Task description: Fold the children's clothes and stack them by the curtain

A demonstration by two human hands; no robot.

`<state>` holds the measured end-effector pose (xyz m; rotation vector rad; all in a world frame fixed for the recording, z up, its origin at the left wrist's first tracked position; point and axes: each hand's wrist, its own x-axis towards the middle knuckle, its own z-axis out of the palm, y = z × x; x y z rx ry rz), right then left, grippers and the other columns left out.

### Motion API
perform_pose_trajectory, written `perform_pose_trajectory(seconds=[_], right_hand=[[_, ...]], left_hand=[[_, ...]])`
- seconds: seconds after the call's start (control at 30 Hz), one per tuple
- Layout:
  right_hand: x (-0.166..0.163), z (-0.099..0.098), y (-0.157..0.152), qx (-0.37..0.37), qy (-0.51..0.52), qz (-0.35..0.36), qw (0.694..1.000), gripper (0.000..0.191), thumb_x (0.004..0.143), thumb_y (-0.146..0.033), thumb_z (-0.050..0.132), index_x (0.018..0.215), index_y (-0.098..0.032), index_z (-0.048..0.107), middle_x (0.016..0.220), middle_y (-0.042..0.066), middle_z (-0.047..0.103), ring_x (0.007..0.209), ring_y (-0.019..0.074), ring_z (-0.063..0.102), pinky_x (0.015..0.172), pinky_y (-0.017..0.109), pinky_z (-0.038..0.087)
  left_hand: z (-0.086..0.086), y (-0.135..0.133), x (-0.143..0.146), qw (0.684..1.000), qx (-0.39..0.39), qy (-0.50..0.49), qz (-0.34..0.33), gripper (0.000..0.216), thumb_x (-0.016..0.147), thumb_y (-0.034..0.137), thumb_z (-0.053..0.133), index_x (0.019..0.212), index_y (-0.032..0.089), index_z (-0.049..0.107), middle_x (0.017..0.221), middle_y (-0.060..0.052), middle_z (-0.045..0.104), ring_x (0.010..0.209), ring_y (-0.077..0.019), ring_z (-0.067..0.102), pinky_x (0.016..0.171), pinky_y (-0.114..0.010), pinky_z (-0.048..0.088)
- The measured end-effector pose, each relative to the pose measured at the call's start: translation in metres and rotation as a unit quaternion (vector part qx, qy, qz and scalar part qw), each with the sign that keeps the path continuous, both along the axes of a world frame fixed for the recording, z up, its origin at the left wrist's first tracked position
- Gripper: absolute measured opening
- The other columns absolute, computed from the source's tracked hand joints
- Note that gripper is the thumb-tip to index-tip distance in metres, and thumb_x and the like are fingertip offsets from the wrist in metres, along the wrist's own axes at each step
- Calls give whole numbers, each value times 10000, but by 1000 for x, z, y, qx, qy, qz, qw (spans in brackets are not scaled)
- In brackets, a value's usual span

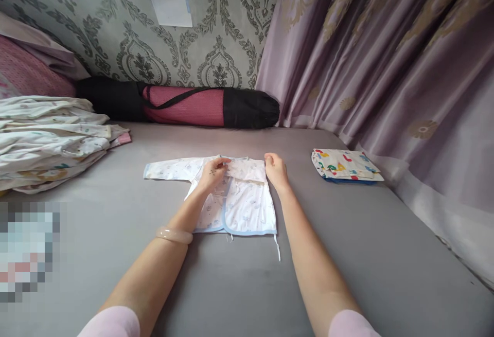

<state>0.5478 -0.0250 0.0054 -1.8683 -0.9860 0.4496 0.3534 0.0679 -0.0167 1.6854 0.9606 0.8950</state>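
Note:
A small white baby shirt (250,211) with a faint blue print and light blue trim lies front side up on the grey bed sheet. Its sleeve on the left stretches out flat; the other is folded across the chest. My left hand (213,173) rests on the chest, fingers closed at the end of the folded sleeve. At the shoulder fold on the right, my right hand (275,171) is curled shut on the fabric's edge. Thin ties hang from the lower hem. Part of the shirt's left side is hidden under my left hand and forearm.
To the right sits a folded cloth with a colourful print (345,164). A heap of printed clothes (50,139) lies on the left. Along the wall rests a long pink and black bag (185,106). Purple curtains (332,43) hang on the right. A pixelated patch (27,249) covers something at lower left.

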Motion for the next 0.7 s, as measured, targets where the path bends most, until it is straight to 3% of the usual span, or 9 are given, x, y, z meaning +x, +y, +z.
perform_pose_trajectory(seconds=[0.1,0.17,0.3,0.47,0.7], right_hand=[[-18,2,-2,-46,-132,77,987,426,944,-206,338,1289,-134,578,1359,142,583,1297,190,501,1110,339,335],[-34,2,-4,-70,-197,160,965,475,969,-235,303,1384,-111,499,1492,149,449,1407,197,364,1168,374,237],[-63,0,-7,-118,-257,265,922,584,1009,-388,229,1515,-108,311,1614,113,205,1501,215,99,1207,467,31],[-76,-2,-12,-157,-268,291,905,627,1010,-427,150,1546,-111,221,1632,70,118,1506,201,30,1206,466,-12],[-74,-9,-14,-185,-270,285,901,644,1004,-470,144,1552,-139,212,1631,69,124,1507,218,27,1200,487,-18]], left_hand=[[1,-3,-1,1000,-9,16,-1,365,693,321,602,991,144,716,620,43,489,556,-108,440,544,-230,347],[2,-4,-2,999,-8,31,-7,400,695,323,614,1036,135,707,644,35,509,570,-114,461,551,-233,374],[3,-5,-4,997,25,66,-25,487,719,279,583,1176,131,664,876,-51,636,749,-167,570,650,-266,472],[-2,-2,-5,989,98,88,-60,489,761,227,514,1229,151,634,1169,-116,634,878,-196,595,791,-327,515],[-14,5,-3,978,155,121,-69,420,802,240,507,1190,163,649,1097,-106,650,834,-184,606,835,-333,513]])
